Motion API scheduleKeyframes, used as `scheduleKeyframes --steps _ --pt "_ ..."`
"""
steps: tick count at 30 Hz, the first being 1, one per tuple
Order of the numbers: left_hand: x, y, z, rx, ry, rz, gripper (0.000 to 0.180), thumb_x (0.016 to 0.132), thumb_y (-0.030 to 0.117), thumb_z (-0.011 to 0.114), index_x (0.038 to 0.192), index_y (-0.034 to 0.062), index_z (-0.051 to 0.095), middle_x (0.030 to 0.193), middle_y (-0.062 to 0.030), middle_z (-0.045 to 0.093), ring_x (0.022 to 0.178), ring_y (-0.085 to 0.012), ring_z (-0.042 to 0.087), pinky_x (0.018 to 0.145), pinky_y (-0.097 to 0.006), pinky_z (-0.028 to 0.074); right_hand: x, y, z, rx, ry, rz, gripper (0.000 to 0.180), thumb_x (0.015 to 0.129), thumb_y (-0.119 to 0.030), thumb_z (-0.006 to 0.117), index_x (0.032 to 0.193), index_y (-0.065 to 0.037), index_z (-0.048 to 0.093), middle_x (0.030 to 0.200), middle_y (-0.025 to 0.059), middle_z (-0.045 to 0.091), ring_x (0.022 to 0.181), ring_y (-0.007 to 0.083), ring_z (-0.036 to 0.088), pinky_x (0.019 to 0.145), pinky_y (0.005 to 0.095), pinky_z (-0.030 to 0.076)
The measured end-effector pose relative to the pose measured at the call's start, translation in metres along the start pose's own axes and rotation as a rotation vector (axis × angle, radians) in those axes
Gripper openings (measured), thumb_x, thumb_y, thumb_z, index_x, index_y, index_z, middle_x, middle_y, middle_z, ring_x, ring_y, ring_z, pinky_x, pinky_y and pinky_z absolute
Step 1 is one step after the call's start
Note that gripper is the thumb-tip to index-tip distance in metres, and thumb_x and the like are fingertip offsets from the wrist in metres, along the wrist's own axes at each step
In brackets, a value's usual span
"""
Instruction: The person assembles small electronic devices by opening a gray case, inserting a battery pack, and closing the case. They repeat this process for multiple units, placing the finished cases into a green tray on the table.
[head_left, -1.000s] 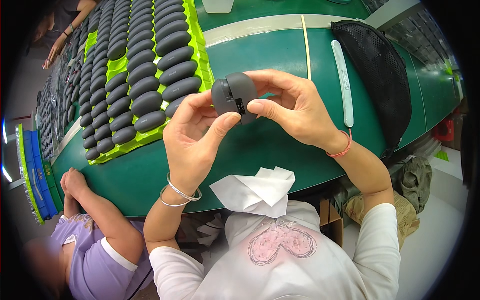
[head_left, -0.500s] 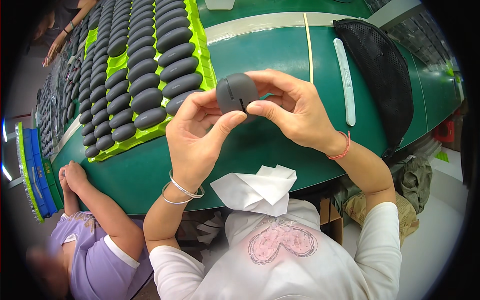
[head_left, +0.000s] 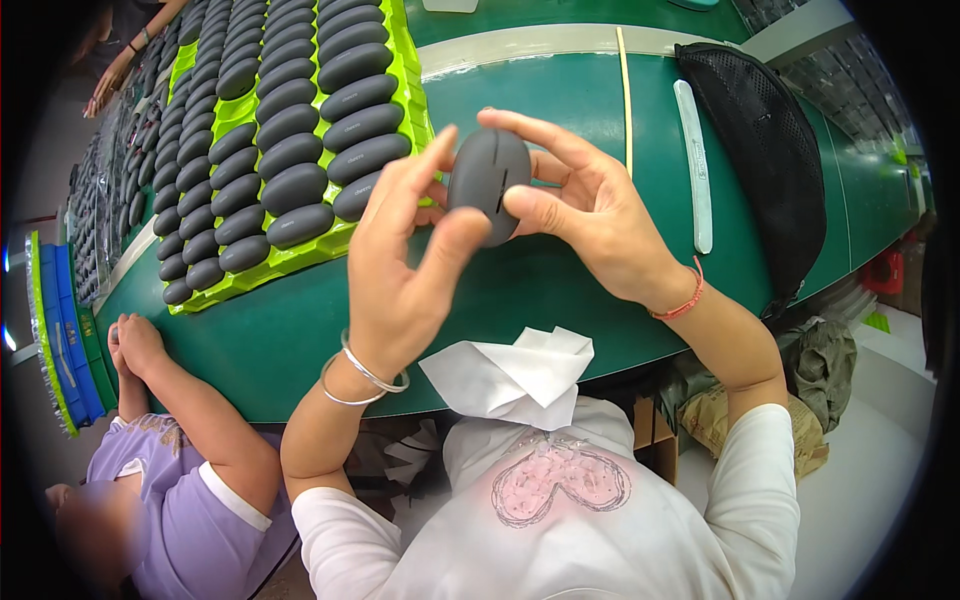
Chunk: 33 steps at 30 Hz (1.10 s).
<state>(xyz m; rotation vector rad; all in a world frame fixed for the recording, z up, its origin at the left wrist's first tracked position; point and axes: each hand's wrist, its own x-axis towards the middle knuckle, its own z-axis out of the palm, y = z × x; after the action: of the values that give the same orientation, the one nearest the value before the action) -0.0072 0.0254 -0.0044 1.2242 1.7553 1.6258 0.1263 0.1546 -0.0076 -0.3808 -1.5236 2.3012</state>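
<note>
**A:** What do you see from the head camera?

**B:** I see both hands raised above a green counter point(head_left: 560, 290); between them sits a dark grey oval shell point(head_left: 488, 183) with a slit down its face; the left hand point(head_left: 400, 280) pinches it from below, thumb pressed to its lower edge and fingers fanned up behind; the right hand point(head_left: 585, 215) grips it from the right, thumb on the front, index finger curled over the top.

**A:** And what lies around it?

**B:** To the left on the counter I see a bright green tray point(head_left: 405, 75) packed with rows of matching grey shells point(head_left: 290, 185); the held shell hovers just beside its near corner; a white cloth point(head_left: 515, 375) drapes over the counter's near edge; a pale strip point(head_left: 695, 165) and a black mesh bag point(head_left: 765, 160) lie to the right; lower left, another person in a purple shirt point(head_left: 165, 500) leans clasped hands on the counter's edge.
</note>
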Motion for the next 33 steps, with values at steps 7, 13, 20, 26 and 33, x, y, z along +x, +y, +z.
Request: scheduleKeyframes --steps 7,13,20,26,33 --pt "-0.002 -0.013 0.006 0.493 0.137 0.477 0.067 0.060 0.008 0.086 0.120 0.0001 0.058 0.108 -0.0163 0.061 0.093 -0.0297 0.060 0.078 -0.036 0.051 -0.007 0.003 0.014 0.150 0.119 -0.044 0.052 0.089 -0.010 0.067 0.133 -0.003 0.040 0.113 0.0168 0.059 0.104 0.0197 0.060 0.085 0.0315 0.054" --pt "0.003 0.003 -0.008 0.420 -0.048 0.376 0.058 0.066 0.001 0.081 0.120 -0.0014 0.057 0.108 -0.0140 0.062 0.095 -0.0232 0.064 0.079 -0.031 0.054 0.001 -0.006 -0.002 -0.202 -0.062 -0.153 0.050 0.083 -0.008 0.073 0.126 -0.004 0.047 0.114 0.0121 0.060 0.104 0.0174 0.061 0.091 0.0307 0.051" --pt "0.001 -0.003 -0.007 0.337 0.020 0.385 0.053 0.065 0.006 0.084 0.112 0.0005 0.061 0.104 -0.0142 0.065 0.087 -0.0249 0.063 0.070 -0.029 0.054 0.004 -0.004 -0.009 -0.321 -0.128 -0.201 0.055 0.078 -0.009 0.077 0.126 -0.004 0.051 0.116 0.0096 0.060 0.107 0.0175 0.060 0.094 0.0316 0.050" --pt "0.001 -0.001 -0.009 0.226 -0.027 0.340 0.052 0.065 0.008 0.084 0.111 0.0005 0.061 0.103 -0.0140 0.065 0.088 -0.0250 0.063 0.071 -0.030 0.054 0.008 -0.014 -0.017 -0.554 -0.226 -0.356 0.053 0.076 -0.010 0.078 0.123 -0.002 0.055 0.114 0.0106 0.061 0.106 0.0228 0.061 0.092 0.0333 0.051" --pt "-0.001 0.000 -0.015 0.403 -0.095 0.401 0.053 0.064 0.007 0.084 0.110 -0.0032 0.060 0.100 -0.0149 0.064 0.088 -0.0256 0.065 0.076 -0.032 0.053 0.008 -0.008 -0.018 -0.882 -0.230 -0.611 0.055 0.075 -0.021 0.078 0.121 0.000 0.055 0.112 0.0156 0.060 0.099 0.0334 0.060 0.085 0.0375 0.052"
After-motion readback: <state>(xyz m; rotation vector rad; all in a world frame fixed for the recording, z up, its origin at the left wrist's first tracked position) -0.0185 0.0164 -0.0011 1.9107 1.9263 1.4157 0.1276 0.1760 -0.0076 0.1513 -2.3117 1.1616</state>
